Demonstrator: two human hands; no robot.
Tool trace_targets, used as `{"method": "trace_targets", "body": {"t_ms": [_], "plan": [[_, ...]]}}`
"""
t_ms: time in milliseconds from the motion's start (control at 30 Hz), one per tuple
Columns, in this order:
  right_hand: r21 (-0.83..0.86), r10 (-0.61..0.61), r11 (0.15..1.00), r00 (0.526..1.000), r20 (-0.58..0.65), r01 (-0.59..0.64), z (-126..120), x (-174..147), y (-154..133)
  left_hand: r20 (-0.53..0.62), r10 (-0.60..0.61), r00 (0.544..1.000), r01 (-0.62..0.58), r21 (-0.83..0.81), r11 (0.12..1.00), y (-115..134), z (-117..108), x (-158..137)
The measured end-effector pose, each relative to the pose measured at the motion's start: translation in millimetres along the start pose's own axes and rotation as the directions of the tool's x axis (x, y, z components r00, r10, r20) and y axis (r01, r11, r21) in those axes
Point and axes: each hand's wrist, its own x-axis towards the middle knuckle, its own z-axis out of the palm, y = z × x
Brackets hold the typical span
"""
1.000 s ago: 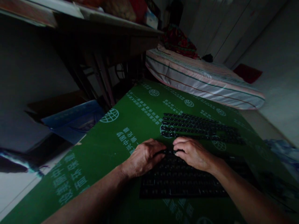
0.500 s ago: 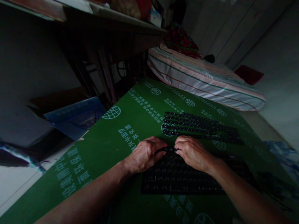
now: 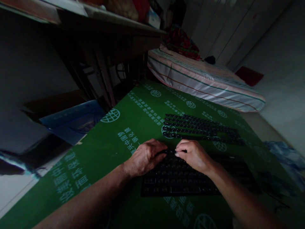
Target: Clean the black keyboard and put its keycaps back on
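Observation:
A black keyboard (image 3: 181, 183) lies on a green board printed with white lettering and globe marks. My left hand (image 3: 147, 156) is closed over its far left corner, fingers curled on the edge. Close by, my right hand (image 3: 194, 156) pinches at the far row of keys, thumb and fingertips together on what looks like a small keycap; the fingers mostly cover it. A few dark keycaps (image 3: 170, 152) show in the gap between the two hands. Beyond the keyboard, loose black keycaps (image 3: 197, 127) are laid out in rows on the board.
The green board (image 3: 107, 152) fills the middle. To the left are a dark wooden table (image 3: 114, 36) and a blue box (image 3: 71, 117) on the floor. A bed with a striped sheet (image 3: 202, 82) stands behind. A dim cable lies at the right.
My right hand has shifted slightly along the far key row, its thumb showing more clearly. My left hand keeps its place on the keyboard. The whole view has swung a little.

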Motion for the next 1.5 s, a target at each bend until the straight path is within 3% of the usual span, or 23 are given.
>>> {"method": "trace_targets", "body": {"t_ms": [300, 767, 900, 1067, 1200, 1500], "plan": [[-0.006, -0.065, 0.998, 0.986, -0.156, 0.065, 10.7, -13.7, -0.1, -0.012, 0.006, 1.000, -0.006, 0.003, 1.000, -1.1, 0.2, -0.6], [0.081, -0.038, 0.995, 0.961, -0.274, 0.063, 21.1, -21.5, 7.5, -0.002, 0.007, 1.000, -0.007, 0.011, 1.000, 0.1, -1.5, 0.8], [-0.018, -0.114, 0.993, 0.934, -0.338, 0.114, 24.7, -26.0, 7.4, -0.010, 0.007, 1.000, -0.007, 0.017, 1.000, 1.1, -1.8, 1.7], [-0.265, -0.260, 0.951, 0.874, -0.410, 0.158, 29.4, -35.3, 3.3, -0.012, 0.006, 1.000, -0.005, 0.019, 1.000, 0.6, -1.4, 1.5], [-0.373, -0.307, 0.914, 0.872, -0.380, 0.159, 32.2, -40.0, 1.5, -0.014, 0.006, 1.000, -0.006, 0.018, 1.000, 0.2, -1.7, 1.0], [-0.425, -0.327, 0.892, 0.871, -0.367, 0.156, 37.0, -42.3, 4.6, -0.026, -0.002, 1.000, 0.002, 0.017, 1.000, 1.3, -1.9, 1.9]]}}
